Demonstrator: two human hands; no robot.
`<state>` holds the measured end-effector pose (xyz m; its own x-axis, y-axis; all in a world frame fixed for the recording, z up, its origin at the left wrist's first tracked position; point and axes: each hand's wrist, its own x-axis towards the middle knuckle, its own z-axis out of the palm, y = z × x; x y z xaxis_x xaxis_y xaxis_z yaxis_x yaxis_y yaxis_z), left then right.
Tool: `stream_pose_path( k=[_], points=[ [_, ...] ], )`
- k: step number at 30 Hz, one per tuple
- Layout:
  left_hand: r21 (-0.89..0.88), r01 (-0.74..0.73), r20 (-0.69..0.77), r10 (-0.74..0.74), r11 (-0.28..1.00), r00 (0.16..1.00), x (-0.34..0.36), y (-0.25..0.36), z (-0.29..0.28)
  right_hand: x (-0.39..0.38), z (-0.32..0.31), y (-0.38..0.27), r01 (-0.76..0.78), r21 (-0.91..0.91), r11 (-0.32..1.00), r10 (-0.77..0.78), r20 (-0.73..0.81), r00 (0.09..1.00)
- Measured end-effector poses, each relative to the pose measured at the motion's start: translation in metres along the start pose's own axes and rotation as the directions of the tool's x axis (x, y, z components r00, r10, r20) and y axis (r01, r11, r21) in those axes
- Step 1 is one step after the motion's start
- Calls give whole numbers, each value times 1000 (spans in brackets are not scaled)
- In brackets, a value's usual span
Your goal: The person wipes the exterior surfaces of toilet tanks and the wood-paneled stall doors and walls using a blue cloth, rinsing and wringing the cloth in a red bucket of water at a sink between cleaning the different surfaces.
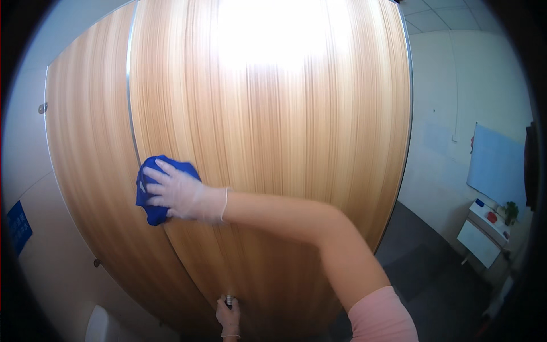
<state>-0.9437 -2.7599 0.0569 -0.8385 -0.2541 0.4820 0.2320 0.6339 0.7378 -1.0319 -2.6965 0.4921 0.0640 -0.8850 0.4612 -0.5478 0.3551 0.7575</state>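
Observation:
A blue cleaning cloth (151,212) lies bunched against a wood-grain door (285,142), over its left edge where it meets the side panel. My right hand (181,192), in a thin translucent glove, presses the cloth to the surface with its fingers spread across it. The right arm reaches over from the lower right. Low on the same door is a small metal door knob (229,300). My left hand (227,315), gloved too, has its fingers closed around the knob.
A narrower wood-grain panel (94,114) adjoins the door on the left, with small metal fittings at its outer edge. Far right are a mirror (494,162) and a white vanity (480,242) carrying a plant (511,212). A dark floor (419,262) runs between.

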Motion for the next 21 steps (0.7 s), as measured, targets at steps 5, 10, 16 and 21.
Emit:
stream_pose_path(
  k=[5, 10, 16, 21],
  points=[
    [53, 26, 82, -30, 998, 996, -8, -6, -6, 19, -143, 94, -356, -291, 888, 301, -216, 929],
    [70, 86, 161, -96, 994, 982, -12, 15, -19, -63, -258, 177, -780, -523, 344, 543, -567, 620],
    [124, -6, 226, -22, 992, 974, -7, 13, -19, -104, -203, 153, -681, -678, 276, 486, -512, 708],
    [97, 160, 325, -184, 982, 928, -2, 17, -22, -138, -86, -34, -544, -374, 751, 532, -144, 834]
  ],
)
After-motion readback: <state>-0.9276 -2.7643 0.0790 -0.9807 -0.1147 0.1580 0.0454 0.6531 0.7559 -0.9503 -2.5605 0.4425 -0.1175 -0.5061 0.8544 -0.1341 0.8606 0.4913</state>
